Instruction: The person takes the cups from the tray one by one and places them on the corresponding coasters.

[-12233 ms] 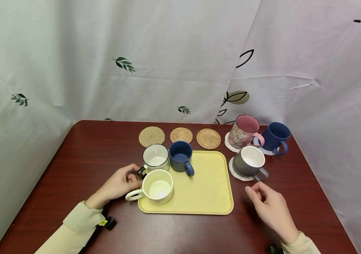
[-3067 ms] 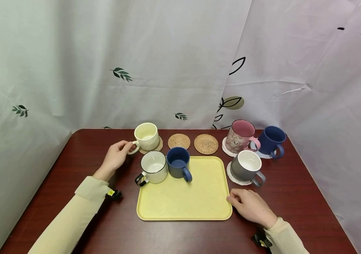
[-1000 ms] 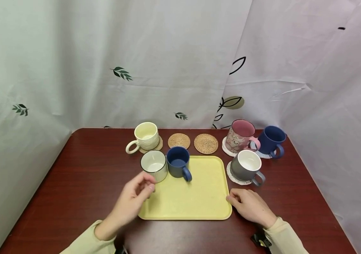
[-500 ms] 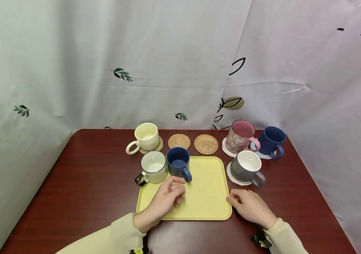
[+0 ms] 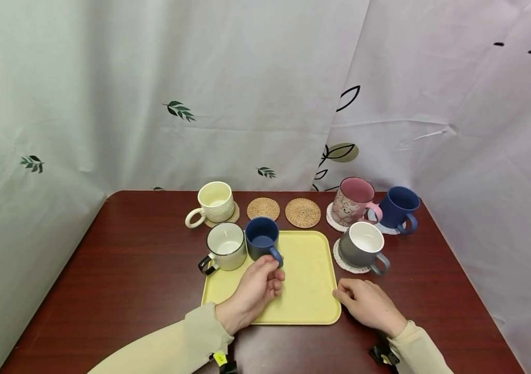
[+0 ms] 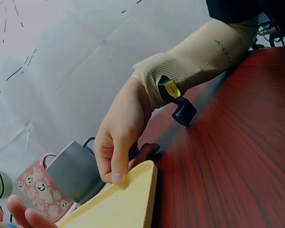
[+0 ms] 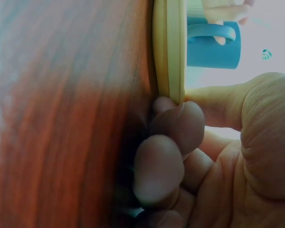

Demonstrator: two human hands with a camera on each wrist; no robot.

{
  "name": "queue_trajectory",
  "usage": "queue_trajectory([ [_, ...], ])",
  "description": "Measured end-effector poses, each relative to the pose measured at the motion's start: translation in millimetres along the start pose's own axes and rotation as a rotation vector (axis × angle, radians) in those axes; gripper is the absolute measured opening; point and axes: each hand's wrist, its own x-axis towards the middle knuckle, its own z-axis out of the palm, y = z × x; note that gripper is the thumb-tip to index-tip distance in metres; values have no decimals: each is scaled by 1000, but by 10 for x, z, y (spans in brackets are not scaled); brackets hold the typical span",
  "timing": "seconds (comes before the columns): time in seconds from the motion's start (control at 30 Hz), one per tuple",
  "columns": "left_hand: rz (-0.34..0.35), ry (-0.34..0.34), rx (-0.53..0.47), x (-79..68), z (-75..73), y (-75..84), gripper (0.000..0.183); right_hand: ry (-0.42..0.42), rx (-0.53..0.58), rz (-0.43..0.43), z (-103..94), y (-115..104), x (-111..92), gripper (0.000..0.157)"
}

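Observation:
My left hand (image 5: 255, 288) reaches over the yellow tray (image 5: 309, 306) and pinches the handle of a blue mug (image 5: 260, 236). In the right wrist view, a fingertip shows at that mug's handle (image 7: 211, 31). The blue mug stands upright on the tray beside a white mug (image 5: 228, 246) with a black rim and black handle. My right hand (image 5: 368, 304) grips the tray's right edge, thumb on top and fingers curled below, as the left wrist view shows. Behind the tray, a cream mug (image 5: 215, 200) stands on a round coaster (image 5: 236, 214).
Two woven coasters (image 5: 263, 209) (image 5: 303, 213) lie behind the tray. To the right, a pink patterned mug (image 5: 352, 202), a second blue mug (image 5: 398, 205) and a grey mug (image 5: 359, 249) stand on white lacy coasters. A white curtain (image 5: 247, 104) hangs behind the table (image 5: 130, 259).
My left hand placed the cream mug on its coaster, let go of its handle, and moved right across the tray to the blue mug's handle. The right hand came to the tray edge and stayed.

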Motion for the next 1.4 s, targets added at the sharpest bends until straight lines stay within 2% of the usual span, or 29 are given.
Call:
queue_trajectory([
  [0.17, -18, 8, -15, 13, 85, 5, 38, -2, 0, 1, 1, 1, -1, 40],
  [0.37, -35, 53, -13, 20, 147, 13, 33, 2, -5, 0, 4, 5, -2, 40],
  [0.63, -33, 139, 65, 18, 142, 13, 25, -2, -1, 2, 14, 7, 2, 40],
  [1.07, 30, 175, 153, -47, 102, -14, 27, 0, -1, 1, 4, 13, 7, 39],
  [1.4, 100, 181, 257, -14, 65, -42, 30, -1, 0, 3, 3, 14, 6, 39],
])
